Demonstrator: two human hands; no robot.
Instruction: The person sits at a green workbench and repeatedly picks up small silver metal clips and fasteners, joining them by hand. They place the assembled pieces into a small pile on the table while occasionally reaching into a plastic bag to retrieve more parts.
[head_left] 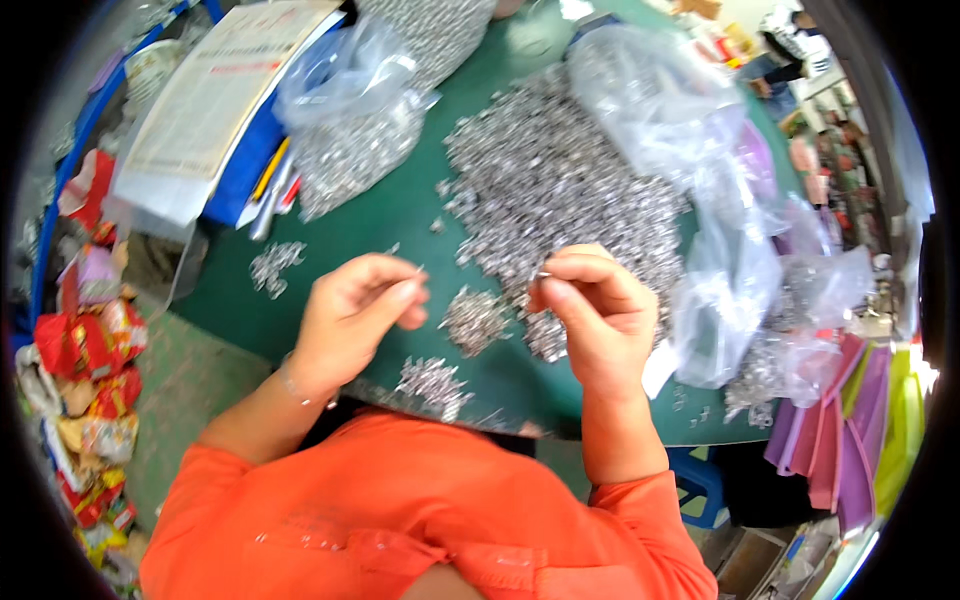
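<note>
Over the front part of the green table, my left hand (355,312) is closed in a pinch on a tiny silvery metal piece (420,269) whose tip shows between thumb and finger. Apart from it, my right hand (605,315) pinches another small metal piece (543,274) at its fingertips. The exact kind of these pieces is too small to tell. A large heap of small silvery metal parts (560,170) spreads beyond my right hand. Between my hands lies a small pile of metal pieces (475,320), and closer to me sits a second pile (432,384) by the table edge.
A loose cluster of metal parts (276,268) lies left of my hands. Behind it stand a filled clear plastic bag (360,140) and a paper-topped holder with pens (215,100). Empty-looking plastic (725,270) drapes along the right side. A blue stool (700,488) stands below the table.
</note>
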